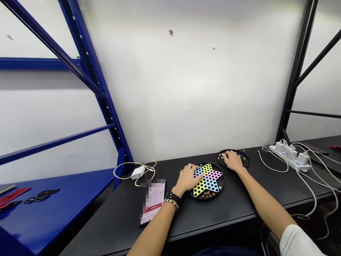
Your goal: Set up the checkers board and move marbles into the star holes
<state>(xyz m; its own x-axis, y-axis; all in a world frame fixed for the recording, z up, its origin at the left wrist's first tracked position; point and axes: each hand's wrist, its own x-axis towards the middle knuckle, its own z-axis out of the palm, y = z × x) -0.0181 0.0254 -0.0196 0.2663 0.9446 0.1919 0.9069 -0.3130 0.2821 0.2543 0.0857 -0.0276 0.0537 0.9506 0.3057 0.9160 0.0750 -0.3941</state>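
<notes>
A star-shaped Chinese checkers board with yellow, pink and blue fields and black holes sits in a round black tray. My left hand rests on its left side, the thumb apart from the fingers. Coloured marbles lie around the star, several orange-brown ones along the near edge. Farther back on the right is a second round black tray, holding small pieces. Over its left part my right hand reaches down with its fingers apart. What lies under its fingertips is hidden.
A phone with a lit screen lies left of my left forearm. Behind it is a white charger with a looped cable. On the right, a power strip trails several white cables. A blue rack post stands at left; a white wall backs the table.
</notes>
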